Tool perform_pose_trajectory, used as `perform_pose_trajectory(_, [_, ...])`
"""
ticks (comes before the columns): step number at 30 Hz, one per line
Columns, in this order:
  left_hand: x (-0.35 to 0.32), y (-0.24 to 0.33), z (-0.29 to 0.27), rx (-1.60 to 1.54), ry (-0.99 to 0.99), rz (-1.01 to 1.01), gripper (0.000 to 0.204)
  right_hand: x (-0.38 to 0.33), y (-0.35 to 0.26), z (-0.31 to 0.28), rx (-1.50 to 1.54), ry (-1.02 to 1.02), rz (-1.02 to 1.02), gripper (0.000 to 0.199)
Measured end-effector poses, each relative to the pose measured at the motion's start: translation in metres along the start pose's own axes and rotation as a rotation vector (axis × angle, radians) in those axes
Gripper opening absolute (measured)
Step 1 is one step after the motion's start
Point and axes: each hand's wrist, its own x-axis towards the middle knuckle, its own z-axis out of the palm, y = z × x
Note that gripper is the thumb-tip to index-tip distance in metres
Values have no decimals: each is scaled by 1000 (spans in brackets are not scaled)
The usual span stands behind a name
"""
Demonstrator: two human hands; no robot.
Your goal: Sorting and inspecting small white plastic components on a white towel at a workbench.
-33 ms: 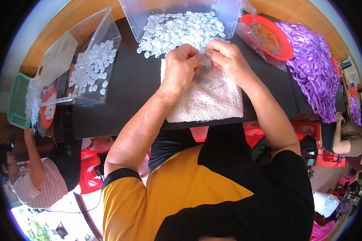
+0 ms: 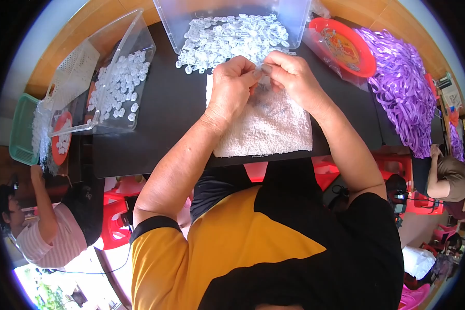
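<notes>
A: What are the hands doing?

B: The left hand (image 2: 235,82) and the right hand (image 2: 289,77) meet above the far part of the towel, thumbs and forefingers pinched together. A small pale piece (image 2: 260,66) shows between the fingertips; both seem to grip it, but the fingers hide its shape.

A: Why so close together?

B: Probably because it is tiny: two pinches, tip to tip, would steady it better than one.

A: And the towel?

B: The white towel (image 2: 263,137) lies on the black table (image 2: 175,108), right under the hands. My guess is that it keeps small bits from bouncing away and gives a pale, soft ground.

A: What's just beyond?

B: A clear bin (image 2: 299,23), with a heap of white pieces (image 2: 232,41) spreading past its near edge, presumably for easy reach.

A: To the right?

B: A red dish (image 2: 366,59) holding small, thin bits, perhaps kept in it so they don't scatter. Past it lies a mound of purple ribbons (image 2: 398,88).

A: Left?

B: A clear box (image 2: 145,41) with more white pieces in it, then a green basket (image 2: 23,124). Farther out, one co-worker (image 2: 57,230) sits on the left and another (image 2: 452,175) on the right.
</notes>
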Motion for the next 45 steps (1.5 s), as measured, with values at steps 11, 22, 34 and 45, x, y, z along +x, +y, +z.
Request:
perform_pose_trajectory(11, [-1, 10, -1, -192, -35, -28, 12, -1, -13, -3, 186, -35, 56, 23])
perform_pose_trajectory(22, [0, 10, 1, -247, -32, -30, 11, 2, -18, -14, 213, 56, 60, 22])
perform_pose_trajectory(34, [-4, 15, 1, -380, -74, 64, 13, 2, -11, -24, 403, -85, 81, 20])
perform_pose_trajectory(45, [-6, 19, -1, -441, -195, 128, 17, 0, -12, -20, 526, -184, 118, 25])
